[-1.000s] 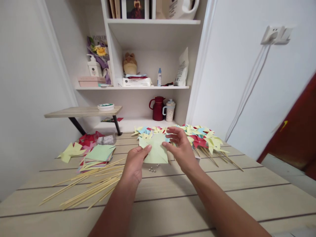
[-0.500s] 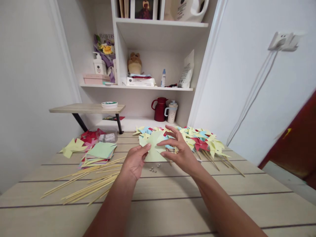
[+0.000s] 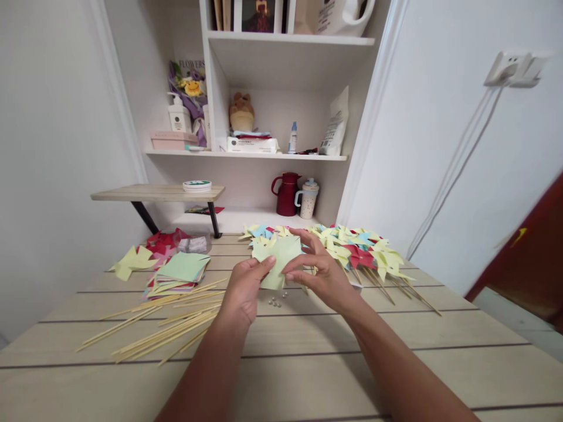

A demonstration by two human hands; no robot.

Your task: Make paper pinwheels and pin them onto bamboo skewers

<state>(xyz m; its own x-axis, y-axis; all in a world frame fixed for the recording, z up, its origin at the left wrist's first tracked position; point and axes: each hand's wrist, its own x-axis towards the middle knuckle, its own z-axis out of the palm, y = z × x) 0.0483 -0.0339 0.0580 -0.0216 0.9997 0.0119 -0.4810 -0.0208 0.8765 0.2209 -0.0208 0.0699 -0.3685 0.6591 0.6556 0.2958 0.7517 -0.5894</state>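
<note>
A pale green paper square with cuts in it is held up above the table. My left hand pinches its left side, thumb on the near face. At the paper's right side, my right hand has its thumb and fingertips closed on the edge, with the upper fingers bent over the top. Small silvery beads lie on the table just below the paper. Behind my right hand, finished paper pinwheels on sticks are heaped in yellow, red and blue.
Thin wooden sticks lie loose at the left. Beyond them are a stack of coloured paper squares, a loose yellow pinwheel shape and a clear plastic box. A small raised shelf stands behind. A red jug and a cup stand at the back.
My right hand's fingers have come in from apart and closed on the paper's right edge. The paper has turned slightly. My left hand keeps its pinch.
</note>
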